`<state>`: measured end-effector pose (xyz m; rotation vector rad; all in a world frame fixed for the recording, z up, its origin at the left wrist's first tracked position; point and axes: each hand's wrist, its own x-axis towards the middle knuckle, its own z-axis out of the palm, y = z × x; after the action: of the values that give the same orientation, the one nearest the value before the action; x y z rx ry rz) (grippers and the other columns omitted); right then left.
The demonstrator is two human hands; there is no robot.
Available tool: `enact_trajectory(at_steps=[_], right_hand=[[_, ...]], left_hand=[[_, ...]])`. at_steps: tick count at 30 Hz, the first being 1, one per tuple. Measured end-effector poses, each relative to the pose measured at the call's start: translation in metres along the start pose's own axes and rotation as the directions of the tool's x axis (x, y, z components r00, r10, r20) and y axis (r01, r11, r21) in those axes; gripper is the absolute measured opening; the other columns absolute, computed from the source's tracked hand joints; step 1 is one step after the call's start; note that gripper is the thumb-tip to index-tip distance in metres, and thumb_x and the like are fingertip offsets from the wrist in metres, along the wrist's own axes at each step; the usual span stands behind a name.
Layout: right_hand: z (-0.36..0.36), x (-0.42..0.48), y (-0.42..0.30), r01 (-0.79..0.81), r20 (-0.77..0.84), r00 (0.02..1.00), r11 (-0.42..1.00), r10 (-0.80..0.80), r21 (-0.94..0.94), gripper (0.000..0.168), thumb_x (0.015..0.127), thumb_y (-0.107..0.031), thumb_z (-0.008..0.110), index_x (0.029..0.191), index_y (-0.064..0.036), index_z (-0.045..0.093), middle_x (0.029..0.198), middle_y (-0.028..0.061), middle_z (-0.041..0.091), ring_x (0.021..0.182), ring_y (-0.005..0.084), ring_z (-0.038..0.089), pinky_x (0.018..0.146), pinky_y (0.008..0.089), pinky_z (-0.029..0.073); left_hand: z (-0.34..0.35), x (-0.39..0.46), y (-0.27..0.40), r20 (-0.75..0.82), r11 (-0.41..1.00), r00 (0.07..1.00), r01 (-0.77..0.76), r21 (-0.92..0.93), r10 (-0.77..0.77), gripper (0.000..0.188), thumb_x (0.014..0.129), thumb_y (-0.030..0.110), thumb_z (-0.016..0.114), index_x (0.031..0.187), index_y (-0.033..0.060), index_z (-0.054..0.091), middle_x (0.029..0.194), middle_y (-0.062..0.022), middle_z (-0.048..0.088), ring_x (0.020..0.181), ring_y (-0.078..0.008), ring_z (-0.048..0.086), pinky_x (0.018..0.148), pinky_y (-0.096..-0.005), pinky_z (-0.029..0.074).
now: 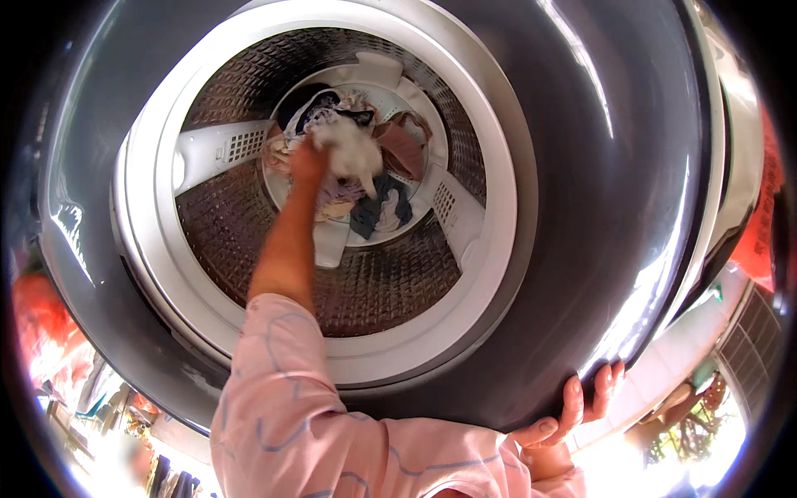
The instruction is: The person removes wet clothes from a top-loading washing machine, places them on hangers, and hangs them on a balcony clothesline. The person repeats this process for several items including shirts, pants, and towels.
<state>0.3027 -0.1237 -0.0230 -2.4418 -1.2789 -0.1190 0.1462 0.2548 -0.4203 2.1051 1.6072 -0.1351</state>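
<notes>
Before me is a washing machine with a dark grey casing (598, 205) and a white ring (429, 352) around its opening. My left arm reaches in, and my left hand (309, 160) grips a white cloth (352, 152); both are blurred. Around that cloth, at the bottom of the patterned metal drum (373, 299), lie a dusty-pink garment (401, 149), a dark grey cloth (367, 215) and a black-and-white piece (320, 109). Lilac fabric (333, 193) shows below my hand. My right hand (570, 408) rests its spread fingertips on the casing's edge, holding nothing.
White perforated panels (230, 149) line the drum's wall. A red item (763, 211) stands past the machine on the right. Red and white fabric (47, 324) shows at the left. Bright glare washes out both lower corners.
</notes>
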Motion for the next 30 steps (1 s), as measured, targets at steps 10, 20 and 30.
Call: enact_trajectory(at_steps=[10,20,30], right_hand=[[0.000,0.002,-0.005,0.004,0.002,1.000,1.000,-0.004,0.015,0.050,0.096,-0.035,0.026,0.120,-0.002,0.055,0.134,0.0233,0.042,0.129,0.0446,0.035,0.108,0.0609,0.022],[0.002,0.018,-0.008,0.035,-0.043,0.999,0.996,-0.031,0.087,0.047,0.096,-0.030,0.034,0.116,0.001,0.061,0.130,0.0241,0.048,0.127,0.0425,0.040,0.109,0.0561,0.021],[-0.008,0.022,-0.003,0.096,-0.026,0.995,0.989,-0.094,0.111,0.043,0.086,-0.028,0.046,0.117,-0.004,0.064,0.132,0.0168,0.049,0.127,0.0373,0.040,0.110,0.0510,0.017]], left_hand=[[-0.110,0.056,0.010,-0.052,0.995,0.997,-0.056,-0.082,0.052,0.039,0.087,0.034,0.060,0.118,0.0110,0.064,0.111,-0.0206,0.064,0.106,-0.0375,0.059,0.091,-0.0434,0.045],[-0.209,-0.011,0.032,0.288,0.644,0.933,0.357,-0.676,-0.215,0.036,0.086,0.024,0.064,0.116,0.0025,0.065,0.105,-0.0053,0.067,0.092,-0.0180,0.061,0.084,-0.0315,0.046],[-0.345,-0.118,0.055,0.108,0.787,0.993,0.100,-0.609,-0.042,0.053,0.083,0.036,0.071,0.126,0.0091,0.057,0.102,-0.0054,0.060,0.092,-0.0169,0.056,0.081,-0.0303,0.044]])
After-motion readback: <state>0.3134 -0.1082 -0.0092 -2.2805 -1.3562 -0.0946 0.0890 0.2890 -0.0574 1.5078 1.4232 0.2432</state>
